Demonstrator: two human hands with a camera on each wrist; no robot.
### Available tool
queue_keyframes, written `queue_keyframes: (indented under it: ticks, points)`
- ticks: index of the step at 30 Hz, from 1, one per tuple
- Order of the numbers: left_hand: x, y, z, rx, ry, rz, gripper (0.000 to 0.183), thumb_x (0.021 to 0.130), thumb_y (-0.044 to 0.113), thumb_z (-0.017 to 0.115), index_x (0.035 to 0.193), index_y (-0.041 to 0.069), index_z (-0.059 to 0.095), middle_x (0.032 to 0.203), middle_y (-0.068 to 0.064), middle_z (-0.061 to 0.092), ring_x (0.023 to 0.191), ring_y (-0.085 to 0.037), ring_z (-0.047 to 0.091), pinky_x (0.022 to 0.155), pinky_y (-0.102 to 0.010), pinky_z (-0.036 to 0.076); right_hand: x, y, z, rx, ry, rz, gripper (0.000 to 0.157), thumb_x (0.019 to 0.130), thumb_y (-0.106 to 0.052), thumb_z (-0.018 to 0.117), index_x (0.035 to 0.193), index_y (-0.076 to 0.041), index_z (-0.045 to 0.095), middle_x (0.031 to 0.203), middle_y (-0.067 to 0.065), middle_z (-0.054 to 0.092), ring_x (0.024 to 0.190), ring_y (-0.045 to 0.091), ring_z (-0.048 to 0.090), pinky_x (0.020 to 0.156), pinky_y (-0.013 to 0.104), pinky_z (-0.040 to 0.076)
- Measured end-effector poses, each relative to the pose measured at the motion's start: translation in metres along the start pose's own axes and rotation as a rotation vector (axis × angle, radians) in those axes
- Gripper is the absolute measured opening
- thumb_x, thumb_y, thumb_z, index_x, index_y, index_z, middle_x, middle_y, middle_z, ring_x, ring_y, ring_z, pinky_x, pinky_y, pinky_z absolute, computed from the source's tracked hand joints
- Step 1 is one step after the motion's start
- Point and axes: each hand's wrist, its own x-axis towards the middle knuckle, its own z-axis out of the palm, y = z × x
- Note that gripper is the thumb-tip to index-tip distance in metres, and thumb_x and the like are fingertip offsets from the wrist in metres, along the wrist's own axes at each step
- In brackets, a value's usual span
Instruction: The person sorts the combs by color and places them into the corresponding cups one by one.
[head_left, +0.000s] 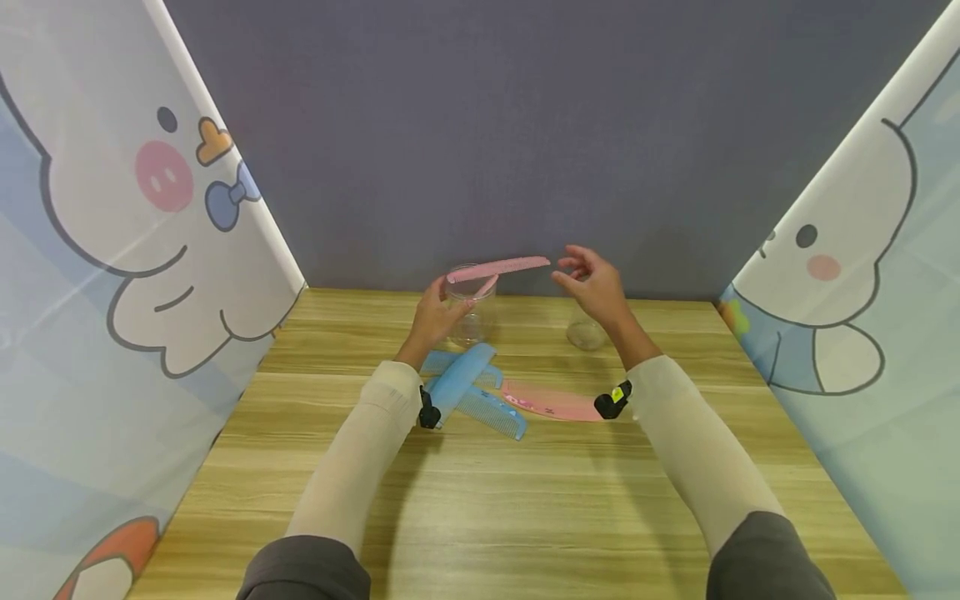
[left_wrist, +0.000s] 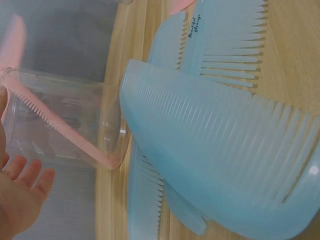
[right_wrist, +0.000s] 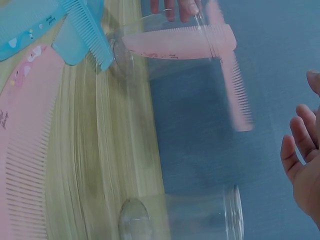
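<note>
Your left hand grips a clear, cylindrical, see-through jar near its rim, thumb on the near side and fingers round the far left, at the back of a wood-grain counter. Inside the jar, a pale pink, fine-toothed comb leans at a slant, one end down at the base and the other at the mouth. A second pink, slim-looking comb lies crosswise at that mouth, reaching toward your right (it is blurred in the wrist views, so you cannot tell exactly where it touches).

Your right hand is raised just beyond that comb's far end, its fingers spread and loosely bent, apart from the comb and holding nothing. Below it stands another clear, round-based, see-through jar, partly behind your hand in the head view.

Nearer you, light blue, curved-backed combs, at least three, overlap in a pile beside your left wrist; one bears the words "Beautiful flamingo." To their right, a broad pink comb with a printed flamingo lies flat on the counter. A plain grey wall rises behind, flanked by cartoon-print panels.
</note>
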Motion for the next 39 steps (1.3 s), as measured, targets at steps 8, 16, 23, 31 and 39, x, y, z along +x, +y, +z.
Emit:
queue_keyframes:
  ticks: [8,16,23,31,39]
  points:
    - [0.0,0.0,-0.002,0.018,0.007,0.002,0.083,0.092,0.042,0.073,0.156,0.006,0.034,0.154,-0.02,0.046,0.139,-0.037,0.046,0.114,-0.056,0.041,0.0,0.004,0.003,-0.046,-0.008,0.0,0.051,0.097,-0.03,0.071,0.142,-0.008,0.057,0.127,0.013,0.069,0.098,0.021,0.06,0.077,0.025,0.045]
    - [-0.001,-0.001,-0.006,0.02,0.001,-0.029,0.086,0.093,0.043,0.072,0.158,0.007,0.03,0.158,-0.018,0.041,0.142,-0.036,0.045,0.115,-0.054,0.042,-0.003,0.011,0.007,-0.09,-0.116,0.024,0.049,0.101,-0.03,0.064,0.144,-0.009,0.055,0.132,0.011,0.067,0.106,0.026,0.061,0.081,0.034,0.048]
    - [0.001,-0.006,-0.008,0.011,0.021,0.012,0.083,0.092,0.04,0.073,0.156,0.004,0.035,0.153,-0.023,0.046,0.14,-0.038,0.047,0.114,-0.056,0.042,-0.006,0.02,0.023,-0.123,-0.211,0.029,0.047,0.102,-0.029,0.062,0.144,-0.008,0.055,0.136,0.015,0.063,0.111,0.03,0.062,0.086,0.044,0.053]
    - [0.0,-0.006,-0.009,-0.03,0.013,-0.005,0.082,0.092,0.038,0.074,0.156,0.006,0.036,0.153,-0.021,0.047,0.138,-0.037,0.049,0.111,-0.056,0.044,-0.007,0.039,0.052,-0.237,-0.329,-0.014,0.046,0.103,-0.023,0.059,0.143,0.0,0.055,0.138,0.022,0.061,0.109,0.037,0.064,0.087,0.049,0.057]
    - [0.0,-0.002,-0.008,-0.035,0.012,0.006,0.083,0.09,0.037,0.077,0.154,0.002,0.037,0.151,-0.024,0.048,0.137,-0.04,0.05,0.112,-0.056,0.045,-0.001,0.059,0.082,-0.363,-0.407,0.03,0.056,0.105,-0.025,0.049,0.151,0.007,0.041,0.151,0.027,0.049,0.135,0.045,0.052,0.114,0.057,0.042]
